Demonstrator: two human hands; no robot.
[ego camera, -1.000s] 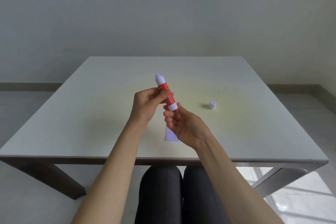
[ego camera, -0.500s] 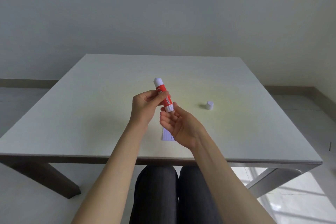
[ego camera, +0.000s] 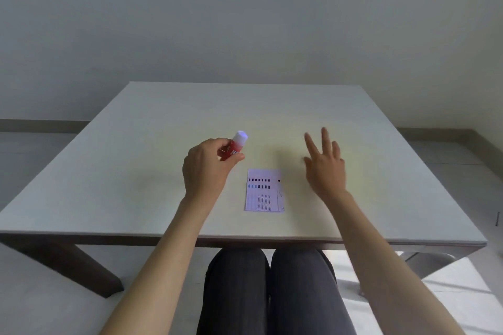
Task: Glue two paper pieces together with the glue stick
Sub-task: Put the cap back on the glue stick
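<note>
I see the left hand [ego camera: 206, 168] closed around the glue stick [ego camera: 235, 145], holding it by its red body with the pale uncapped tip pointing up and away, tilted toward the far right corner of the table [ego camera: 109, 160]. The paper [ego camera: 264, 190] lies flat on the table just to the right of that hand and a little nearer the front edge, its long axis running front to back. A second slip seems to lie along its right side, though I cannot say for sure from this view. The left hand is the nearer one to the paper. The right hand [ego camera: 325, 168] hovers beyond the paper's right edge with fingers spread wide and nothing in it; the cap is hidden from me, perhaps behind it. The tabletop is plain, pale and smooth. Behind it stand a bare wall and a tiled floor.
</note>
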